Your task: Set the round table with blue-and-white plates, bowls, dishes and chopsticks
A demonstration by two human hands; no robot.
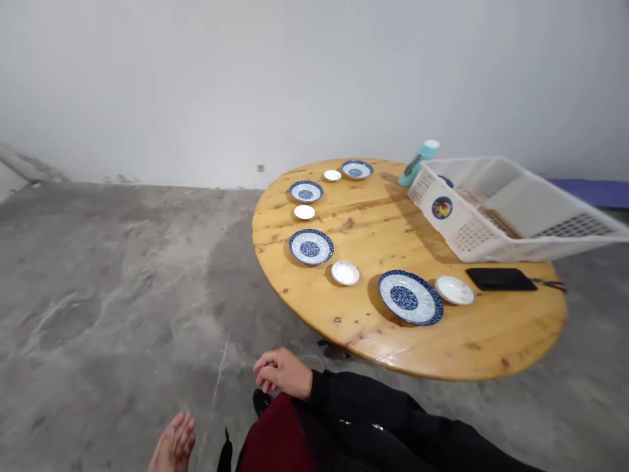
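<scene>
My left hand [173, 443] hangs low over the concrete floor, its fingers loosely stretched and nothing in them. My right hand [285, 373] is in front of my body, off the table's near edge, with fingers loosely bent and no object visible in it. Several blue-and-white plates are set around the round wooden table [363, 216]. Closest to my right hand are a patterned plate [311, 247] and a small white dish [345, 273]. Farther right lie another plate [411, 297] and a white dish [455, 290]. Neither hand touches any of them.
A white plastic basket [442, 226] stands on the table's right side, with what look like chopsticks inside. Behind it leans a turquoise bottle [419, 162]. A black phone [501, 279] with a strap lies before the basket. A pale wall [196, 85] rises behind.
</scene>
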